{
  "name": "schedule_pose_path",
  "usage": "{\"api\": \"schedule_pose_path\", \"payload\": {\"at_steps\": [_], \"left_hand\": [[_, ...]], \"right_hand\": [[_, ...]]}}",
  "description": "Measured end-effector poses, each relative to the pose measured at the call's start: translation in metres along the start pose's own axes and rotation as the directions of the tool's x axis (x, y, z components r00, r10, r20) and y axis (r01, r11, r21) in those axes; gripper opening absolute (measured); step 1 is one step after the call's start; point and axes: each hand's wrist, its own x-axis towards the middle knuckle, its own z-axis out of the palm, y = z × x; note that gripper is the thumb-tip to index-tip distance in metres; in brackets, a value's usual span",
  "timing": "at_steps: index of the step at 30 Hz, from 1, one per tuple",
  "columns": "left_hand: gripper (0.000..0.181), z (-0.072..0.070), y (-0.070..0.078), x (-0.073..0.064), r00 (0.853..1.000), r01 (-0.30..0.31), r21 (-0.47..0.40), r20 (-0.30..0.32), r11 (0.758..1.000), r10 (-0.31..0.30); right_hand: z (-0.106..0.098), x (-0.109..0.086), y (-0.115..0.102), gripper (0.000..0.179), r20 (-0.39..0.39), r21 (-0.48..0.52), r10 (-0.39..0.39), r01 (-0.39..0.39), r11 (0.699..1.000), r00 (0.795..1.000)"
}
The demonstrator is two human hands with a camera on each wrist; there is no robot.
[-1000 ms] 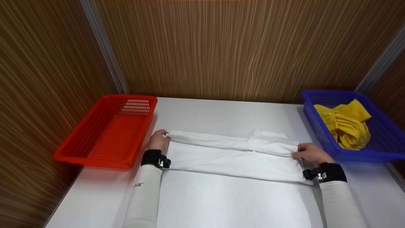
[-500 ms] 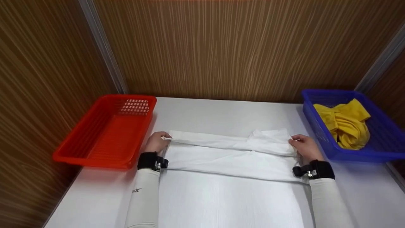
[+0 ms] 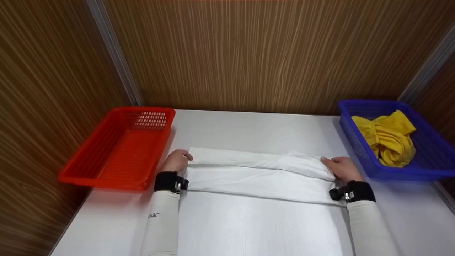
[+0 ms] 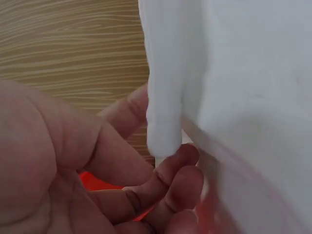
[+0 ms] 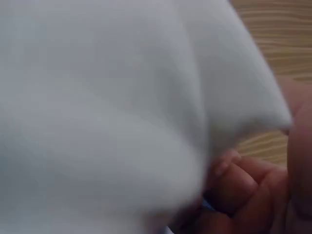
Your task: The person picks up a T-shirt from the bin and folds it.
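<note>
A white cloth [image 3: 256, 181], folded into a long band, lies across the table between my hands. Along its far side runs a narrower folded strip [image 3: 245, 158]. My left hand [image 3: 177, 160] pinches the strip's left end; in the left wrist view the fingers [image 4: 183, 187] curl around the rounded fold end [image 4: 165, 131]. At the other end, my right hand [image 3: 344, 168] grips the strip's right end with the thumb on top. Up close in the right wrist view, the cloth [image 5: 107, 107] is blurred and hides part of the fingers [image 5: 236, 187].
To the left stands a red perforated basket [image 3: 156, 160] with nothing in it. A blue basket [image 3: 359, 142] at the right holds a crumpled yellow cloth [image 3: 394, 142]. Wood-patterned panels [image 3: 241, 57] close off the back and sides of the white table [image 3: 256, 227].
My right hand shifted inward and up the cloth's right end, then came slightly back down. The raised flap at the far right now lies folded toward me. The left hand moved little.
</note>
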Motion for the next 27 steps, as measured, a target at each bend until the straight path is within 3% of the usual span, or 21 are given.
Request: {"api": "schedule_pose_path", "payload": {"at_steps": [3, 5, 8, 10, 13, 15, 18, 21, 24, 27], "left_hand": [[0.029, 0.004, 0.000, 0.001, 0.999, -0.028, 0.005, -0.034, 1.000, 0.028], [0.026, 0.007, -0.001, 0.001, 0.997, -0.045, 0.011, -0.064, 0.999, 0.045], [0.022, 0.009, -0.003, 0.001, 0.994, -0.060, 0.011, -0.095, 0.998, 0.061], [0.020, 0.009, -0.005, 0.000, 0.992, -0.071, 0.009, -0.103, 0.997, 0.071], [0.017, 0.010, -0.006, 0.000, 0.993, -0.077, 0.004, -0.094, 0.997, 0.077], [0.016, 0.011, -0.006, 0.001, 0.994, -0.069, 0.005, -0.088, 0.998, 0.069], [0.015, 0.012, -0.006, 0.003, 0.996, -0.047, 0.000, -0.073, 0.999, 0.047], [0.015, 0.013, -0.006, 0.004, 0.997, -0.033, -0.005, -0.067, 0.999, 0.032], [0.015, 0.013, -0.006, 0.003, 0.997, -0.034, -0.012, -0.070, 0.999, 0.034], [0.016, 0.011, -0.006, 0.003, 0.997, -0.034, -0.009, -0.071, 0.999, 0.033]], "right_hand": [[0.001, -0.001, -0.006, 0.047, -0.093, -0.012, -0.080, 0.080, 0.997, 0.992], [-0.004, -0.003, -0.009, 0.037, -0.095, 0.106, -0.120, 0.130, 0.986, 0.988], [-0.013, -0.010, -0.012, 0.030, -0.028, 0.319, -0.183, 0.183, 0.930, 0.983], [-0.018, -0.014, -0.012, 0.038, 0.069, 0.394, -0.227, 0.183, 0.901, 0.971], [-0.021, -0.017, -0.012, 0.046, 0.216, 0.333, -0.222, 0.142, 0.932, 0.951], [-0.019, -0.017, -0.014, 0.046, 0.257, 0.229, -0.176, 0.117, 0.966, 0.950], [-0.013, -0.013, -0.021, 0.042, 0.180, 0.118, -0.133, 0.113, 0.987, 0.975], [-0.011, -0.015, -0.030, 0.034, 0.082, 0.096, -0.172, 0.164, 0.982, 0.982], [-0.018, -0.022, -0.036, 0.023, 0.124, 0.218, -0.295, 0.265, 0.939, 0.947], [-0.029, -0.029, -0.039, 0.011, 0.284, 0.315, -0.391, 0.300, 0.900, 0.875]]}}
